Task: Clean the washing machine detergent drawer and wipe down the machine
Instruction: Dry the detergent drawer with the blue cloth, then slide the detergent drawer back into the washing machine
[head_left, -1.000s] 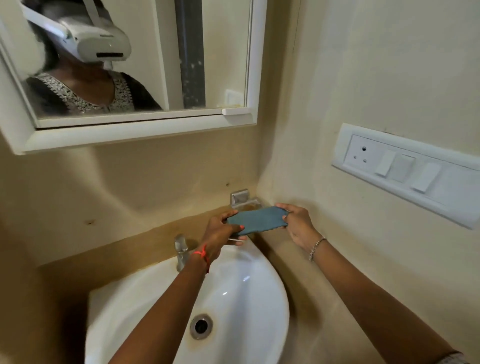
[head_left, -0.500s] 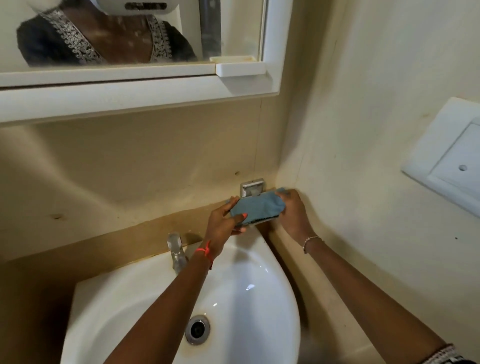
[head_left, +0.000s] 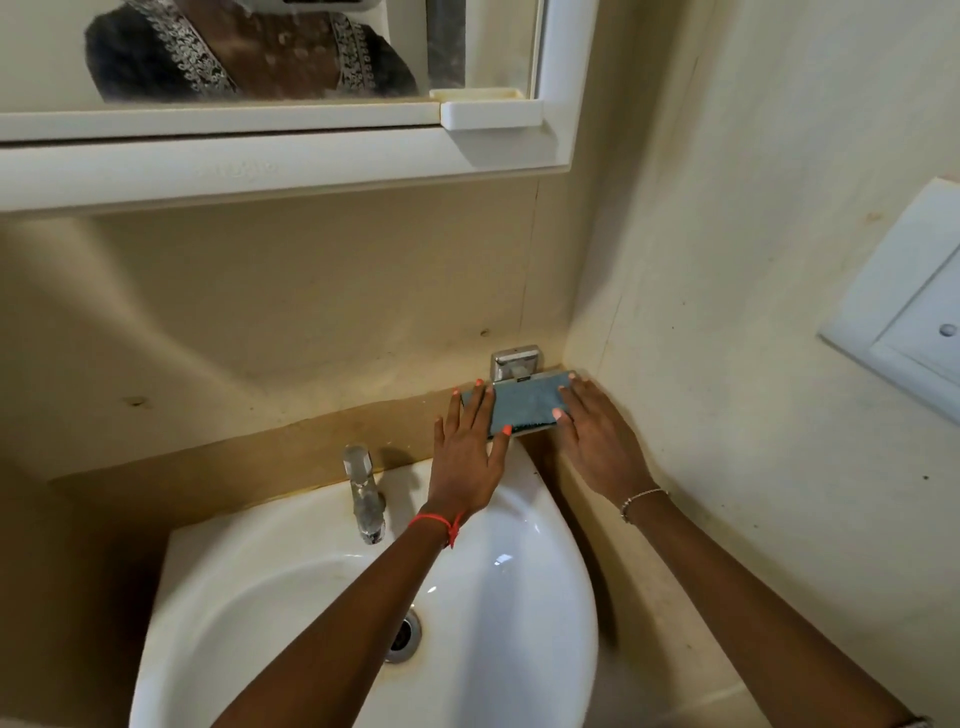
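A folded blue cloth (head_left: 527, 402) lies flat on a small metal wall holder (head_left: 511, 364) in the corner above the basin. My left hand (head_left: 467, 452) lies with straight fingers across the cloth's left end. My right hand (head_left: 597, 436) lies with straight fingers on its right end, close to the side wall. Neither hand curls round the cloth. No washing machine or detergent drawer is in view.
A white basin (head_left: 545, 597) with a drain (head_left: 405, 634) sits below my arms, a chrome tap (head_left: 363, 493) at its back edge. A white-framed mirror cabinet (head_left: 291, 166) hangs overhead. A white switch plate (head_left: 904, 312) is on the right wall.
The cloth, held between pinching fingers a second ago, went back toward the corner and now lies on the holder. Both hands have flattened on top of it. The view tilted downward.
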